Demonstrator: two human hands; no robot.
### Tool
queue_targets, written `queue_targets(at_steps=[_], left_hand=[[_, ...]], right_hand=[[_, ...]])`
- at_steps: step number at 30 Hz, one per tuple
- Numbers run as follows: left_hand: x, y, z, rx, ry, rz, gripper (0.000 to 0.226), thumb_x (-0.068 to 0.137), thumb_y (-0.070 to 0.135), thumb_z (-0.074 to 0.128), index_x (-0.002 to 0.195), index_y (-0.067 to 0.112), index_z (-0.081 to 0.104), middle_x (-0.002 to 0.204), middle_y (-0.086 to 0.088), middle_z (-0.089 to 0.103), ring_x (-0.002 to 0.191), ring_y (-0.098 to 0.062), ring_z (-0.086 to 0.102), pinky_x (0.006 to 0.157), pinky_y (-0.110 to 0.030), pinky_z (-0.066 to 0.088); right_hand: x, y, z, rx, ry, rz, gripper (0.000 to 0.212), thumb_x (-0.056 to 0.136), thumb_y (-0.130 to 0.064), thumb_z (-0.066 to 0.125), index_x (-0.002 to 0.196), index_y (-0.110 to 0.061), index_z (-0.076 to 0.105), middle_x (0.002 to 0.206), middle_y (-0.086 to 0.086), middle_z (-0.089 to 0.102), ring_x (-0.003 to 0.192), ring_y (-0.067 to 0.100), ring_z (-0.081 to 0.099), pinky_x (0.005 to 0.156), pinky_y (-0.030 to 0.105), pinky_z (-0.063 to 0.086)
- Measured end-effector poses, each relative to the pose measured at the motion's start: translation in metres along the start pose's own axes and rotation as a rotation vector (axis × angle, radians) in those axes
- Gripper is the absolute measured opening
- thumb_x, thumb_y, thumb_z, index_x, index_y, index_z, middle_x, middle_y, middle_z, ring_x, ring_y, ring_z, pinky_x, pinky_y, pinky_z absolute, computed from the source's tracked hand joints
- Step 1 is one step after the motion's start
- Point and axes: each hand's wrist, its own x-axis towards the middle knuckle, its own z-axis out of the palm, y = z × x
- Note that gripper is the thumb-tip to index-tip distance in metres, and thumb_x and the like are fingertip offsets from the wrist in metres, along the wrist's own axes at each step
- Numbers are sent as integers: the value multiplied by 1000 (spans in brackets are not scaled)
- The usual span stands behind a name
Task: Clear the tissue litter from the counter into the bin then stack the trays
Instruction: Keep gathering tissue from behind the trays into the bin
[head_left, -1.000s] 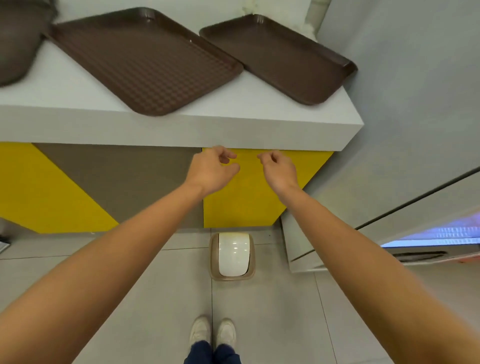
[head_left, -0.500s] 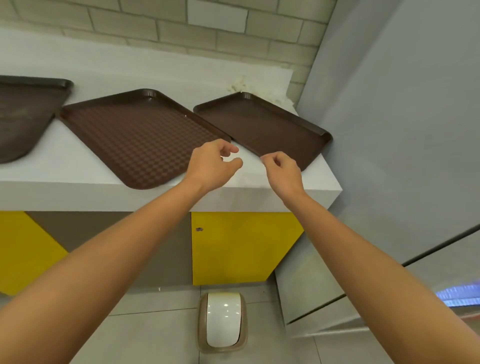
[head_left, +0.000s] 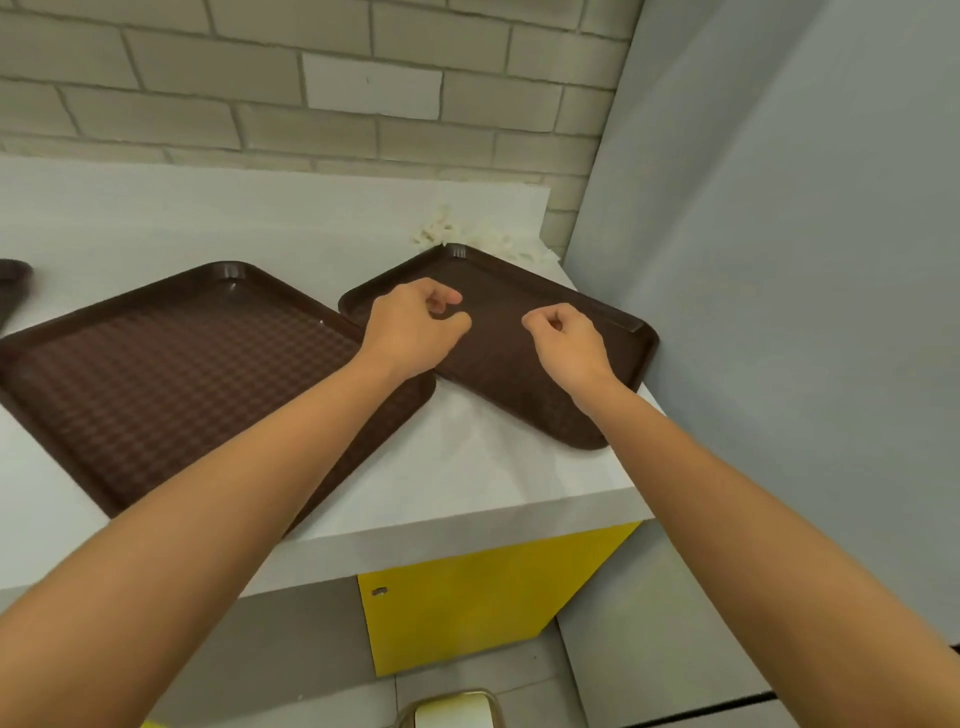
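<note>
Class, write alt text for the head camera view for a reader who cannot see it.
Two empty hands, left hand and right hand, hover over the right brown tray on a white counter. Tissue litter lies behind it; another tray sits left.

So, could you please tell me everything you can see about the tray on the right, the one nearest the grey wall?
The right tray is a dark brown rectangle, plastic by the look, with a raised rim, rounded corners and a fine textured floor. It lies flat and empty on the white counter, turned diagonally, one corner close to the grey wall. Crumpled tissue sits just behind its far corner. The left hand and right hand are loosely curled over it; contact is unclear.
</note>
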Motion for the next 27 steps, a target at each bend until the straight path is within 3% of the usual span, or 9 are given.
queue_targets(at_steps=[5, 12, 22, 27], left_hand=[[50, -9, 17, 18, -7, -10, 29, 84, 31, 64, 112, 20, 64, 111, 2, 65, 105, -13, 59, 92, -23, 42], [126, -14, 42, 43, 40, -49, 31, 85, 30, 62, 114, 18, 63, 111, 1, 64, 104, -15, 59, 90, -23, 40], [238, -24, 82, 86, 100, -133, 30, 86, 30, 61, 114, 20, 62, 112, 3, 64, 94, -8, 54, 84, -15, 35], [279, -38, 98, 128, 142, -122, 34, 86, 31, 62, 118, 20, 60, 119, 0, 61, 110, -15, 57, 86, -16, 34]], right_hand=[[64, 3, 8, -36, 0, 11, 33, 92, -32, 51, 120, -14, 55, 112, -2, 54, 94, 9, 49, 79, 23, 36], [176, 19, 23, -109, -36, 32, 48, 90, -38, 53, 131, -14, 44, 133, 7, 48, 117, 22, 51, 95, 32, 43], [319, 47, 49, -358, -77, 59, 66, 85, -41, 57, 140, -16, 32, 145, 12, 31, 136, 31, 28, 108, 43, 32], [364, 53, 83, -388, -137, 190, 83, 79, -54, 61, 143, -22, 20, 148, 14, 20, 137, 36, 19, 109, 45, 25]])
